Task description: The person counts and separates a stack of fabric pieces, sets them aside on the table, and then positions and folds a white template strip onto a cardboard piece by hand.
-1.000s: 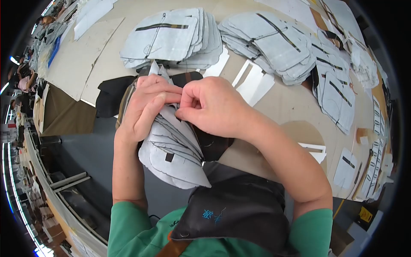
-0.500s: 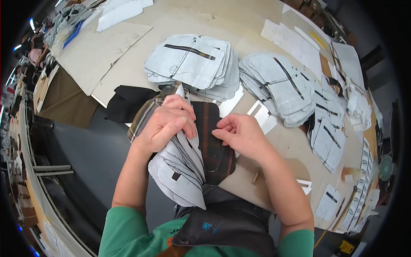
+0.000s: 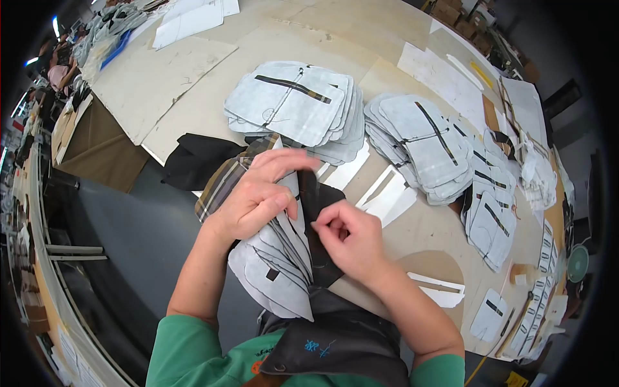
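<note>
Hands, 2: left hand [image 3: 255, 197], fingers partly curled and blurred, over fanned pale layers [image 3: 258, 274] at the table's [image 3: 387, 248] near edge, grip cannot be told; right hand [image 3: 351, 237], thumb and forefinger pinching dark cloth [image 3: 322, 261] beside the layers. Beyond: pale panel stack [image 3: 290, 103], 1 dark strip [image 3: 292, 89] on top.

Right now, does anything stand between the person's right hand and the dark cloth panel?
Nothing visible does: the right hand appears to pinch the dark cloth panel. The left hand is over the pale pieces.
</note>
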`<state>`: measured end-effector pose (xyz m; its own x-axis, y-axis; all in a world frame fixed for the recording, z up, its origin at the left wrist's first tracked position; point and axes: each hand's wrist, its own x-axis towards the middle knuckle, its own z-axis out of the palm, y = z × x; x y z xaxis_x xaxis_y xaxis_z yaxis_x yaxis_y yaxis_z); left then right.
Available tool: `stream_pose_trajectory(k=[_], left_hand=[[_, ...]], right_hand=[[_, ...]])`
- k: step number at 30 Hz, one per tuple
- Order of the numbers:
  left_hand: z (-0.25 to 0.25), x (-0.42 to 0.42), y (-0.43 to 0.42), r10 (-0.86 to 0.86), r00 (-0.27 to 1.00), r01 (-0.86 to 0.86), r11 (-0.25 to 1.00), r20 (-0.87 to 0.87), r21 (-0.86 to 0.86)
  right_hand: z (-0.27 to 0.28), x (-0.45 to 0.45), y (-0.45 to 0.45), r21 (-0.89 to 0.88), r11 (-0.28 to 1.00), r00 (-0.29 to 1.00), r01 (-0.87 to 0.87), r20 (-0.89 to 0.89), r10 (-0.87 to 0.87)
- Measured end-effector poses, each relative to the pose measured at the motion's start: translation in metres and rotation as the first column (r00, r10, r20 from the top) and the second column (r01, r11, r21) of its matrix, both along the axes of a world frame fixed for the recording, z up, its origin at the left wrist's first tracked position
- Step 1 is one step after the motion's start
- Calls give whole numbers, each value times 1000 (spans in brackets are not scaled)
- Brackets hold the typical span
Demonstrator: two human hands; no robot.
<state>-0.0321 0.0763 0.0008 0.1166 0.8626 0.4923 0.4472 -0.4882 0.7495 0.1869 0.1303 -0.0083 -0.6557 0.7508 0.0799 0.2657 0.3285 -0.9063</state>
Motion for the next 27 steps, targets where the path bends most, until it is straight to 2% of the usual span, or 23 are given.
stream_pose_trajectory(k=[1, 2, 6, 8, 9, 11, 15, 17, 18, 20, 21, 23, 24, 26, 27], left_hand=[[2, 1, 0, 26, 999, -25, 999, -19, 30], [2, 2, -1, 50, 998, -47, 997, -36, 59], [-1, -7, 0, -83, 992, 79, 996, -98, -43], [0, -6, -2, -67, 995, 63, 996, -69, -62], [1, -6, -2, -75, 996, 71, 995, -57, -69], [1, -6, -1, -72, 996, 70, 997, -47, -36], [2, -6, -1, -71, 997, 68, 996, -44, -52], [2, -6, -2, -66, 997, 63, 996, -45, -63], [2, -6, -2, -61, 997, 57, 996, -45, -71], [0, -8, -2, -70, 996, 64, 994, -63, -85], [0, -9, -1, -75, 993, 67, 994, -88, -87], [1, -5, 0, -63, 994, 57, 996, -85, -73], [2, -3, 0, -51, 995, 46, 997, -81, -62], [0, -4, 1, -53, 994, 48, 997, -90, -63], [-1, -4, 2, -45, 994, 39, 997, -98, -60]], right_hand=[[0, 0, -5, 101, 993, 994, -68, -81, 76], [-9, -5, -6, 260, 964, 974, -44, -205, 100], [-7, -6, -6, 337, 941, 975, -24, -202, 97], [7, 4, -4, 39, 998, 992, -59, -110, 63], [13, 10, 5, 3, 1000, 1000, -24, -16, 24], [13, 20, 31, -52, 984, 981, 170, 105, -164], [3, 15, 55, -93, 988, 969, 125, 227, -101], [9, 3, 54, -36, 998, 944, 51, 328, -36], [10, 1, 55, -44, 998, 944, 53, 329, -36], [10, -1, 57, 215, 975, 959, -61, 283, -3], [16, -3, 58, 213, 975, 959, -57, 284, -6], [31, -9, 59, 49, 989, 945, -137, 305, 116], [33, -13, 58, 48, 990, 947, -131, 303, 111], [34, -19, 56, -207, 951, 965, -231, 75, 251], [34, -20, 55, -206, 953, 967, -224, 73, 243]])
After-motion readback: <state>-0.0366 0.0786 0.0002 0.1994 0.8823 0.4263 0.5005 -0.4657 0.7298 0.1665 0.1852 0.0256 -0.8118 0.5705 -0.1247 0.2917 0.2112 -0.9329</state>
